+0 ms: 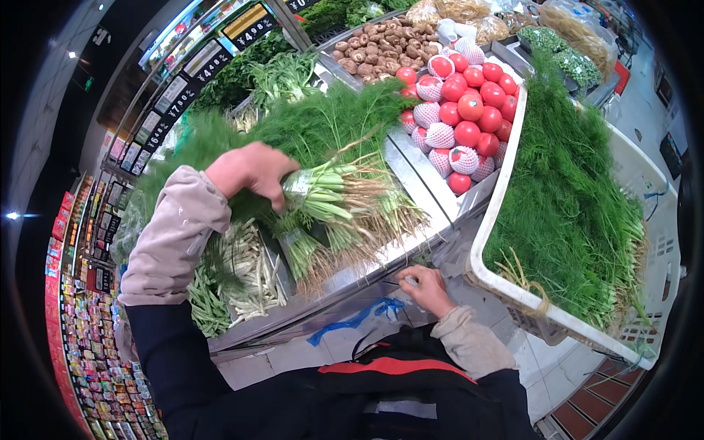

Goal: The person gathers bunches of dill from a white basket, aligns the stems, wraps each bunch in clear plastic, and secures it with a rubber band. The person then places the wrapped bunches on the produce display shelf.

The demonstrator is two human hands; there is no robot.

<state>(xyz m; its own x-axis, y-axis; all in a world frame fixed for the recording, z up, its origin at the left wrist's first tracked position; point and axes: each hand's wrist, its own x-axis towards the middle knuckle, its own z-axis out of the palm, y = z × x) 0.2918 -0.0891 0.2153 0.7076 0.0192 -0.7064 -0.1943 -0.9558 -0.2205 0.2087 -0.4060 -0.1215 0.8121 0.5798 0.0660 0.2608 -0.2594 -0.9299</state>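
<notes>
My left hand (258, 173) is closed round the bound stems of a dill-like herb bundle (324, 192), whose pale roots point right. It is above other rooted bundles (308, 258) lying on the metal display counter (357, 280). By the counter's front edge is my right hand (426, 289), fingers curled, thumb near the index finger; whether it pinches something small I cannot tell. A white plastic crate (477, 247) at the right holds a large pile of the same feathery green herb (555, 220).
Tomatoes (470, 107), some in foam nets, and brown mushrooms (374, 49) lie behind. Pale long beans (250, 275) and green beans (209, 308) lie at the counter's left end. Price signs (165, 104) line the left shelf. A blue plastic strip (352, 322) is below the counter edge.
</notes>
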